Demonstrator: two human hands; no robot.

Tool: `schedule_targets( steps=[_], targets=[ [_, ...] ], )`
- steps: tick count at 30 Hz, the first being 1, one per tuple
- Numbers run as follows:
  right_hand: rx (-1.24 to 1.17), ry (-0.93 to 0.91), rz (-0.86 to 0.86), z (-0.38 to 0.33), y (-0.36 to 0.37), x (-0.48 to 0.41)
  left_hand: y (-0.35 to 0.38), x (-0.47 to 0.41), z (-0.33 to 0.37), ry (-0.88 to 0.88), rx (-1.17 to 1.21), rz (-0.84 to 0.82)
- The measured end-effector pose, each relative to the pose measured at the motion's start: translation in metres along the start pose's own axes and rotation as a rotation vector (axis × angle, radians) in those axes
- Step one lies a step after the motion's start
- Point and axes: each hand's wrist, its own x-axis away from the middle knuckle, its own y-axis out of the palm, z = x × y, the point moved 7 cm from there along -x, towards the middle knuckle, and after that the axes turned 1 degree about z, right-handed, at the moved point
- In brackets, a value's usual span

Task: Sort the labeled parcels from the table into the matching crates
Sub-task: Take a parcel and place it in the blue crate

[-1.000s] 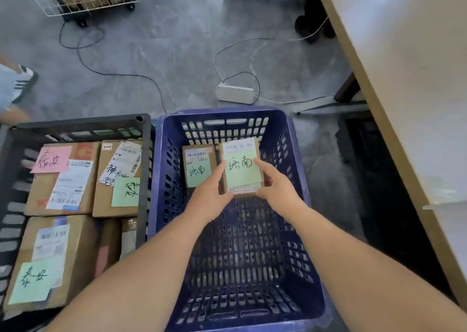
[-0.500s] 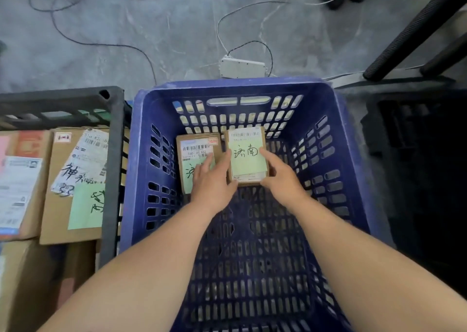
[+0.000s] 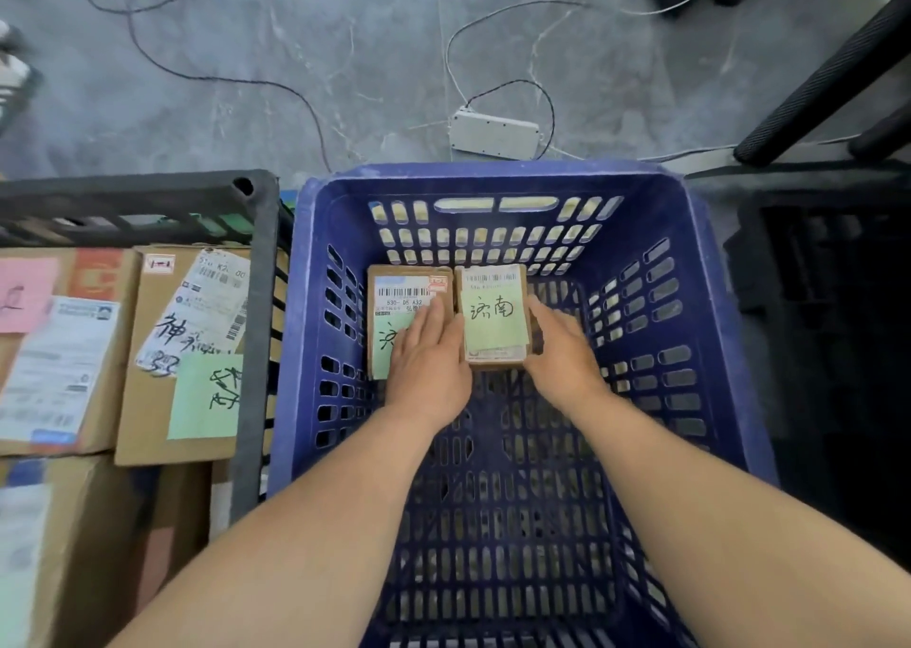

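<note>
**Where the parcel sits: far end of blue crate**

While both arms are reached into the blue crate (image 3: 493, 180), the green-noted parcel (image 3: 493, 324) is held at its far end, just beside a second parcel (image 3: 397, 297). The grip of the right hand (image 3: 562, 361) is curled round the parcel's right edge. The left hand (image 3: 429, 369) is laid flat, fingers straight, over the second parcel. A black crate (image 3: 256, 312) is seen alongside.

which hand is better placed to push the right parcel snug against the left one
Likely the right hand: it grips the right parcel at its outer edge, while the left hand lies flat over the left parcel.
</note>
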Motion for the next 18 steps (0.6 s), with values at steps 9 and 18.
schedule_targets(
  steps=[9, 18],
  targets=[
    [0.233, -0.055, -0.007, -0.027, -0.043, 0.116, -0.050, 0.103, 0.044, -0.032, 0.044, -0.021],
    [0.220, -0.130, 0.066, -0.057, -0.104, 0.236, -0.105, 0.213, 0.105, 0.001, -0.138, 0.017]
  ],
)
